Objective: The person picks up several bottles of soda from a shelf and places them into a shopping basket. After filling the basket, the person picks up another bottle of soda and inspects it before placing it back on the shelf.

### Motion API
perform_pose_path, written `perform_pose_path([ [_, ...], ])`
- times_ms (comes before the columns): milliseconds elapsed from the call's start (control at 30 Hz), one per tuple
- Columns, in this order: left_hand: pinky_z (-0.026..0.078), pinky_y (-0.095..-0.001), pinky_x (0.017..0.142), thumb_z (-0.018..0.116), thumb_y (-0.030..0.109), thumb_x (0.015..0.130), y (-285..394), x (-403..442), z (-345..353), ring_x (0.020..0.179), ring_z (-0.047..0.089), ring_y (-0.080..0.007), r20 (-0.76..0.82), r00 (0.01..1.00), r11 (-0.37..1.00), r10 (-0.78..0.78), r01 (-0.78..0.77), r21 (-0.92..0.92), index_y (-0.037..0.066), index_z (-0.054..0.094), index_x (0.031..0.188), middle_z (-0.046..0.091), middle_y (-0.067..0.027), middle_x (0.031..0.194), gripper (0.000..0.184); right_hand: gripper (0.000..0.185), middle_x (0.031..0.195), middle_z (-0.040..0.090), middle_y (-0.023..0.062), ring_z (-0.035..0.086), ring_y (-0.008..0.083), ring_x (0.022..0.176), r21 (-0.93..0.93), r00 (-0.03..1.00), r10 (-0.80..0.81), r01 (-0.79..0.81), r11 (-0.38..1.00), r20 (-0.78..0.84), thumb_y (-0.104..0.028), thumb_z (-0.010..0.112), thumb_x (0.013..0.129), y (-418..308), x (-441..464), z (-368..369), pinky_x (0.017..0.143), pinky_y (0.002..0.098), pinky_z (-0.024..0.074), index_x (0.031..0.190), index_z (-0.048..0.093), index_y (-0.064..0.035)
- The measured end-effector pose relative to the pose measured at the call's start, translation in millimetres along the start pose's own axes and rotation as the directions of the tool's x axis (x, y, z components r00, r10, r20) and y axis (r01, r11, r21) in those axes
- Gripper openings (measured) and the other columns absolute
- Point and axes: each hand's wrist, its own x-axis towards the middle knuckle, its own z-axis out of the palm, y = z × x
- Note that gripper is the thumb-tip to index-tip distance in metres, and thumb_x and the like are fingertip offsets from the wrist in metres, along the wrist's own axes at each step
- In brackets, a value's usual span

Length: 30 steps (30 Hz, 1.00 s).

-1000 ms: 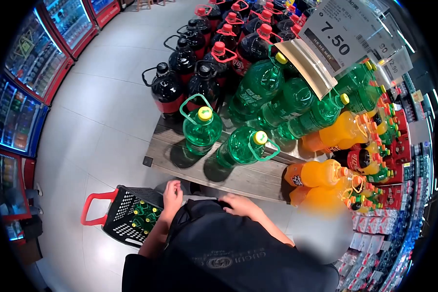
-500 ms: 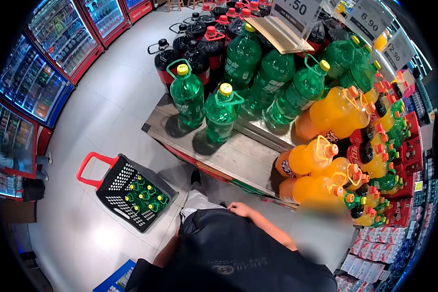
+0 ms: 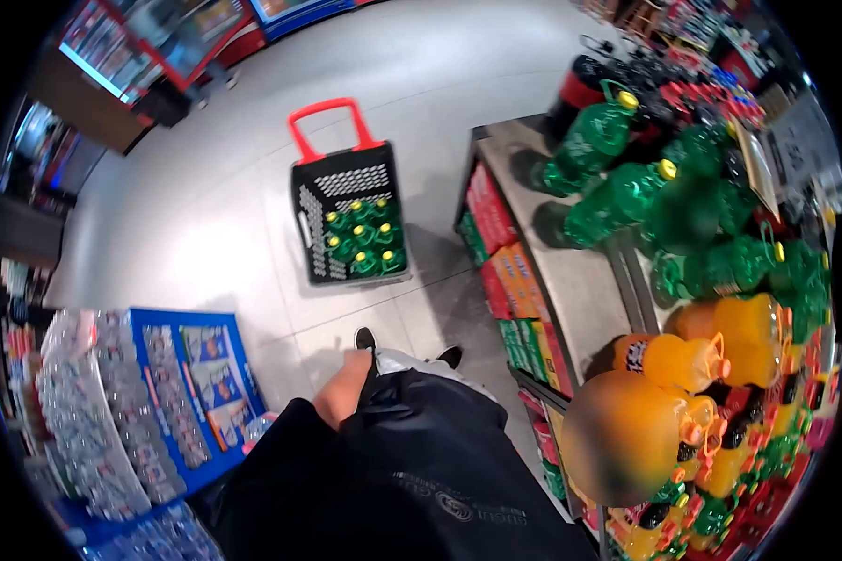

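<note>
My left hand hangs beside my leg, by the dark top; its fingers cannot be made out. My right hand is out of view. Ahead of my feet on the floor stands a black shopping basket with a red handle. Several green soda bottles with yellow caps stand in it. To my right, large green soda bottles and orange soda bottles stand on a display shelf. Neither kind touches my visible hand.
At lower left, a blue display stand borders packs of clear water bottles. Dark cola bottles crowd the shelf's far end. Glass-door coolers line the back, with a person's legs near them. Pale floor surrounds the basket.
My view has turned left, so the basket now sits ahead and the shelf is further right. My right hand, earlier near my waist, has left view. The blue stand shows more.
</note>
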Motion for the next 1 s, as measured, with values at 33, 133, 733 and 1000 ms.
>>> perform_pose_path([
  [33, 0.05, -0.0449, 0.08, 0.052, 0.02, 0.08, 0, -2, 2, 0.096, 0.063, -0.0354, 0.022, 1.0, 1.0, -0.021, 0.021, 0.013, 0.004, 0.067, 0.098, 0.066, -0.0178, 0.1, 0.028, 0.027, 0.078, 0.064, 0.0104, 0.062, 0.0195, 0.069, -0.068, 1.0, -0.004, 0.004, 0.998, 0.011, -0.028, 0.055, 0.087, 0, 9, 2, 0.053, 0.0342, 0.0463, 0.09, 0.059, -0.0012],
  [133, 0.05, -0.0464, 0.081, 0.054, 0.022, 0.078, -5, -30, -12, 0.093, 0.064, -0.0354, 0.075, 0.997, 0.989, 0.004, 0.007, -0.146, 0.005, 0.07, 0.093, 0.067, -0.0179, 0.1, 0.028, 0.027, 0.079, 0.065, 0.0127, 0.062, 0.0206, 0.07, -0.26, 0.997, -0.061, 0.069, 0.963, 0.04, -0.025, 0.056, 0.086, -10, 45, 16, 0.058, 0.0349, 0.0473, 0.092, 0.061, 0.0002],
  [733, 0.037, -0.033, 0.047, 0.054, 0.032, 0.084, -372, -192, 231, 0.054, 0.049, -0.0128, 0.379, 0.879, -0.184, -0.29, 0.338, -0.923, 0.015, 0.052, 0.089, 0.051, 0.0008, 0.067, 0.018, 0.032, 0.118, 0.059, 0.0109, 0.05, 0.0329, 0.115, -0.906, 0.87, -0.26, 0.42, -0.055, 0.419, -0.031, 0.05, 0.079, -202, -28, 369, 0.091, 0.0472, 0.0431, 0.104, 0.067, -0.0183],
  [1000, 0.041, -0.0422, 0.072, 0.047, 0.035, 0.085, -380, -237, 241, 0.075, 0.054, -0.0187, 0.535, 0.811, -0.25, -0.238, 0.481, -0.84, 0.017, 0.053, 0.114, 0.055, -0.0007, 0.082, 0.035, 0.032, 0.13, 0.051, 0.0118, 0.048, 0.0324, 0.12, -0.813, 0.953, -0.296, 0.219, 0.54, 0.06, -0.036, 0.06, 0.078, -256, -69, 408, 0.096, 0.0491, 0.0407, 0.106, 0.067, -0.0251],
])
